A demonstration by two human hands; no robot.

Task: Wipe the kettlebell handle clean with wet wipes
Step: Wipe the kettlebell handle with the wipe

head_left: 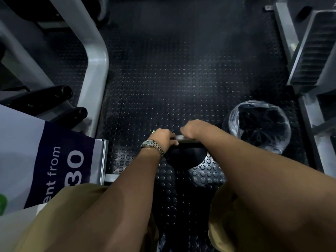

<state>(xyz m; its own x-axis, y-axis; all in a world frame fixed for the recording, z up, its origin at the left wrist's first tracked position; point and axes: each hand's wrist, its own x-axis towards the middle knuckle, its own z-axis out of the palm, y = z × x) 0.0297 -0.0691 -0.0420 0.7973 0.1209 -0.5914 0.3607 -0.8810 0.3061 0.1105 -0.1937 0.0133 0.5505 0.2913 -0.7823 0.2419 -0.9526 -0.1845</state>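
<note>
Plainly, head view: kettlebell (183, 158) on the mat (181, 79) beside the bin (234, 113), both hands at its handle (188, 141).
Left hand (162, 136) curls round the handle's left end; right hand (193, 129) clasps a white wipe (180, 136) over it. Likely heavy and rigid, slick when wet, so best held by the handle; the wipe looks soft.

Floor (181, 79): black rubber, studded with round dots. On it:
- black kettlebell (183, 157), near centre
- waste bin (232, 117) lined with clear plastic, just right of the kettlebell
- grey machine frame (96, 70), far left
- printed sign (54, 160) on metal stand, near left
- grey ribbed machine steps (309, 51), far right
</note>
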